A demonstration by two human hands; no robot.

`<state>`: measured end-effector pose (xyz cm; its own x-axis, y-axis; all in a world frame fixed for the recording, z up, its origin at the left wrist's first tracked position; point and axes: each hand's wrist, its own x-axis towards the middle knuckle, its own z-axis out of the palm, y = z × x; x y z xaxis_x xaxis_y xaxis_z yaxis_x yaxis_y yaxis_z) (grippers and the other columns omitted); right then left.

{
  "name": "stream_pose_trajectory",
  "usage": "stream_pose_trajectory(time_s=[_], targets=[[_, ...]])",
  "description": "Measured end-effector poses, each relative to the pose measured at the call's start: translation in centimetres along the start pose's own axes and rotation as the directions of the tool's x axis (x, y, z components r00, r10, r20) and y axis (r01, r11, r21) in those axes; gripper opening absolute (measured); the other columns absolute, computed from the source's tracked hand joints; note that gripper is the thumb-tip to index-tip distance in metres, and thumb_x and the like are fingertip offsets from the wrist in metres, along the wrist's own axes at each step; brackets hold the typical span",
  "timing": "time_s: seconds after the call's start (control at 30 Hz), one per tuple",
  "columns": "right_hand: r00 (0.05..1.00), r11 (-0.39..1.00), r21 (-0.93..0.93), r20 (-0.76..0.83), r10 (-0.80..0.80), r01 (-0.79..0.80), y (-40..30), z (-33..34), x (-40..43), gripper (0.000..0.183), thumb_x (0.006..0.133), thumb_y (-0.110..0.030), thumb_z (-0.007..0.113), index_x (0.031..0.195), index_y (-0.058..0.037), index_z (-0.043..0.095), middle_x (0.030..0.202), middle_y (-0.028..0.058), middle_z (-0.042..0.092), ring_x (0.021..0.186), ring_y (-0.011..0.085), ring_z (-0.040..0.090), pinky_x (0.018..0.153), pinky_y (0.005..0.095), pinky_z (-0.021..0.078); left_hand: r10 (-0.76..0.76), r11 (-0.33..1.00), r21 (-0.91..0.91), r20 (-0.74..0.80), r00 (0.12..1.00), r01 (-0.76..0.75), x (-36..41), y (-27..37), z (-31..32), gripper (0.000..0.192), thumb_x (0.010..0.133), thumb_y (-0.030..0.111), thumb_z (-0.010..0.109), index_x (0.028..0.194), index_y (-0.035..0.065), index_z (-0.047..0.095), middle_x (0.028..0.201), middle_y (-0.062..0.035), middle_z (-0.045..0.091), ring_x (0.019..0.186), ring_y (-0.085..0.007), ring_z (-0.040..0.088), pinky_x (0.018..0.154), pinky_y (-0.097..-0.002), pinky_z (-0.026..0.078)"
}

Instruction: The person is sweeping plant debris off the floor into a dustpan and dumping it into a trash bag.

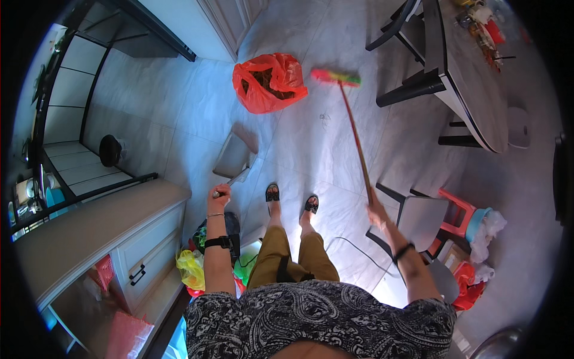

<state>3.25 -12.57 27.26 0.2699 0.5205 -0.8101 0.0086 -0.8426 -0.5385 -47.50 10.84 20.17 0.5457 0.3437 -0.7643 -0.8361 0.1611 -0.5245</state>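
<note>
My left hand (219, 197) is closed around the handle of a grey dustpan (234, 155), whose pan is low over the tiled floor in front of me. In my right hand (378, 212) is the long stick of a broom (356, 134). The broom's head (336, 77), pink at one end and green at the other, looks blurred at the far end of the stick. Just left of the broom head stands an open red plastic bag (269, 85) with dark brown matter inside. A small wisp of debris (324, 118) lies on the floor between bag and stick.
At right are a dining table (480, 80) with black legs, a grey chair (423, 222) and a pink stool (457, 215) bearing a blue basin. A cabinet (148, 256) flanks me at left, with plastic bags (192, 267) beside it. A cable (363, 253) crosses the floor.
</note>
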Motion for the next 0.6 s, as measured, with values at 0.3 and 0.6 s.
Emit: stream_pose_trajectory(time_s=[0.3,0.6], targets=[[0.967,0.964,0.081,0.051,0.248,-0.251,7.1,-3.3,-25.8,0.069,0.075,0.002,0.047,0.134,-0.0261,0.024,0.048,-0.0034,0.036,0.034,0.0063,0.034,0.03,0.0229,0.03,0.044,0.887,0.459,-0.196,0.98,0.052,-4.1,-3.1,-5.9,0.015,0.077,0.003,0.046,0.064,0.0038,0.038,0.054,-0.0015,0.04,0.044,-0.01,0.04,0.039,-0.0203,0.039],[0.971,0.943,0.25,-0.046,0.236,-0.218,-2.9,-5.9,-18.3,0.074,0.075,0.001,0.046,0.136,-0.0289,0.015,0.051,-0.0009,0.04,0.035,0.0073,0.037,0.029,0.0222,0.0315,0.183,0.535,0.824,-0.331,0.926,0.189,-0.3,-2.8,-8.1,0.013,0.073,0.006,0.052,0.064,-0.0002,0.045,0.056,-0.0079,0.048,0.045,-0.014,0.048,0.036,-0.0211,0.04]])
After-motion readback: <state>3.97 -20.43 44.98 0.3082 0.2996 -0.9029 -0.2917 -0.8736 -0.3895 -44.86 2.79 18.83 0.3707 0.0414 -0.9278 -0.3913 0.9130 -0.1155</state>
